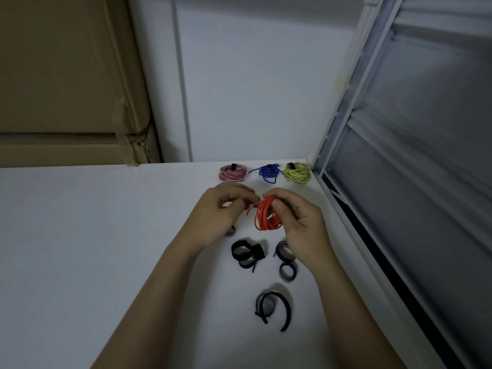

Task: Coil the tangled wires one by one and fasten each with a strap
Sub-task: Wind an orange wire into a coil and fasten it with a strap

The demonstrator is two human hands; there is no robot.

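An orange wire coil (267,217) was held above the white table (106,235), pinched at its upper right side between the thumb and curled fingers of the right hand (298,222). Most of the coil hung below and to the left of that grip. The left hand (223,211) was placed just left of the coil, its fingertips curled together at the coil's loose end near the top; whether the end was actually pinched could not be told. Beyond the grip, three strapped coils were set in a row along the table's far edge: a pink coil (233,172), a blue coil (268,172) and a yellow coil (296,172). Nearer than the grip, black straps (247,253) were scattered loose, one curled strap (273,308) lying nearest the viewer. A window frame (346,209) bounded the table just right of the right hand. Bare table surface was left open well to the left of both forearms. A cardboard box (66,75) was stood behind the table's far left edge.
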